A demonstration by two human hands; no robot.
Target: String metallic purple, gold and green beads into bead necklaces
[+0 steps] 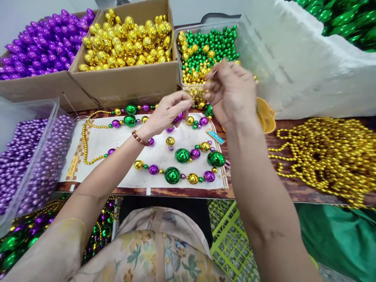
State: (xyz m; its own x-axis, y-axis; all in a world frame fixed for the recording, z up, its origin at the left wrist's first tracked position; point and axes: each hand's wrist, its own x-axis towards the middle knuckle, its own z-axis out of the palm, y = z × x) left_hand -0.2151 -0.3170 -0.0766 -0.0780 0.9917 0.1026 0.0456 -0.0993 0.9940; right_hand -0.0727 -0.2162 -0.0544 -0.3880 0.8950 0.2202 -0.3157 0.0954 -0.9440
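Note:
Over the white cloth mat [123, 141], my left hand [173, 109] is closed, fingers curled round a shiny purple bead [179, 116] that shows partly beneath them. My right hand [232, 90] is raised farther right and pinches the upper end of a thin needle [209, 79]. The needle slants down toward my left fingertips; whether they touch it is unclear. Below my hands on the mat lies a beaded strand with a big green bead [172, 175], gold beads and purple beads. A loose-looking gold bead [170, 140] sits near the middle.
Behind stand a carton of gold beads [126, 80], a carton of purple beads [32, 84] and a clear bin [210, 29] of small green and gold beads. A tub of small purple beads [29, 156] is left. Gold bead strands [329, 156] and white foam box [305, 74] are right.

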